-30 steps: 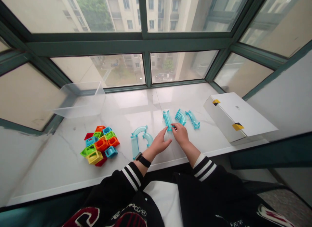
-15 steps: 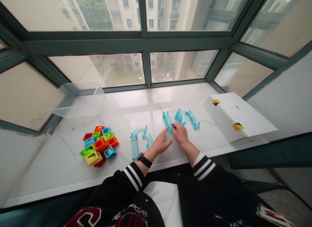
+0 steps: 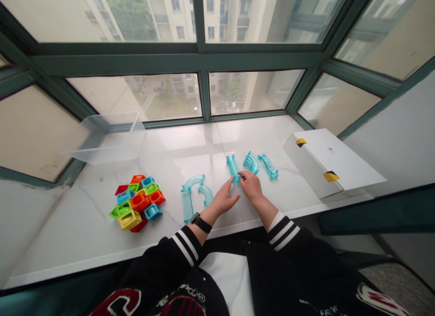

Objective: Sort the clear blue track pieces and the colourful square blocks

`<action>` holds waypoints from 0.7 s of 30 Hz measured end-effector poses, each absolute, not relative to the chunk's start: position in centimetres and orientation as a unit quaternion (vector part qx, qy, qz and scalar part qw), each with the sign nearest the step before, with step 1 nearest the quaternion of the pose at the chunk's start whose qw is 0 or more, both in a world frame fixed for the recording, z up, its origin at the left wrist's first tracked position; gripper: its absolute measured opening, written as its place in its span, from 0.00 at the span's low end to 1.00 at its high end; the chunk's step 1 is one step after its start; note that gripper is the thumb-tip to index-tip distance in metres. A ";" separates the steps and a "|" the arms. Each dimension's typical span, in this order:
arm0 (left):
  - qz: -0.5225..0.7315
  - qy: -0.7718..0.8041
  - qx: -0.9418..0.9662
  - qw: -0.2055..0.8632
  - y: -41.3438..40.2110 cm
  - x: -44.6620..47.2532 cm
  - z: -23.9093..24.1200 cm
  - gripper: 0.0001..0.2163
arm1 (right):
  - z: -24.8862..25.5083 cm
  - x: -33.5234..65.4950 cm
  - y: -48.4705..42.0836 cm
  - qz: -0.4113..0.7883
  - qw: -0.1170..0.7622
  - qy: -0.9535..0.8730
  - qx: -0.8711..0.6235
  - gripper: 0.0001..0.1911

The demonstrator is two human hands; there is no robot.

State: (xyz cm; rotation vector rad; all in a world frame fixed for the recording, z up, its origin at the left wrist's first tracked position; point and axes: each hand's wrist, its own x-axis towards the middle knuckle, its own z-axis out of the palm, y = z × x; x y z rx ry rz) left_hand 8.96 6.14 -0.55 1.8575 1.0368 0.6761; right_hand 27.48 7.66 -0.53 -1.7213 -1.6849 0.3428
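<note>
A small stack of clear blue straight track pieces [image 3: 232,165] lies on the white ledge in front of me. My left hand [image 3: 224,199] rests its fingertips against the near left end, its thumb held apart from the stretched fingers. At the near right end, my right hand [image 3: 251,185] has its fingers curled in and closed on the straight pieces; its fingertips are partly hidden. Just beyond the right hand sit curved blue track pieces [image 3: 250,161], stacked together. Another blue straight piece [image 3: 268,166] lies to their right. Left of my left wrist is a hooked run of joined blue track [image 3: 187,203].
Several colourful hollow blocks [image 3: 138,202] are grouped on the left. A clear plastic bin [image 3: 112,155] stands at the back left by the window. A white box [image 3: 336,160] with yellow-black tape is at the right. The ledge's front edge [image 3: 102,256] runs before my body.
</note>
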 end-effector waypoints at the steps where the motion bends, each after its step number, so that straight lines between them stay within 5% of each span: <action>1: 0.272 0.418 0.748 0.439 6.1 9.0 -0.5 0.39 | -0.5 27.5 7.7 0.132 0.347 -0.649 -0.664 0.15; 16: 0.275 0.426 0.738 0.445 6.3 8.9 -0.5 0.38 | -0.2 27.6 7.5 0.128 0.336 -0.656 -0.663 0.15; 21: 0.275 0.426 0.732 0.455 6.3 8.7 -0.6 0.39 | -0.3 27.6 6.5 0.135 0.339 -0.651 -0.665 0.22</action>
